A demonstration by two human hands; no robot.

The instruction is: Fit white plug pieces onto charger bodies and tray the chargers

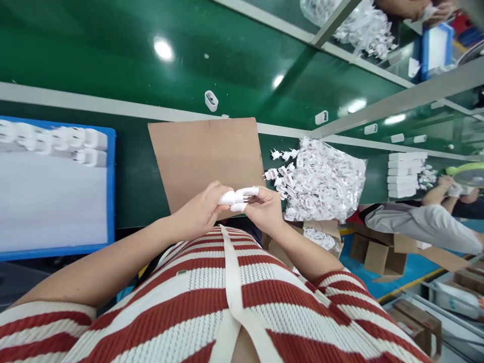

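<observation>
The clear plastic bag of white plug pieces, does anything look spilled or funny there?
A little: several white plug pieces lie loose left of the clear plastic bag, as if spilled, though perhaps put there on purpose.

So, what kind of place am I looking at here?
Probably a factory assembly line: a long green surface, seemingly a conveyor, carries spaced white casings; small white plug pieces lie beside a packed clear bag; another person works further along.
</observation>
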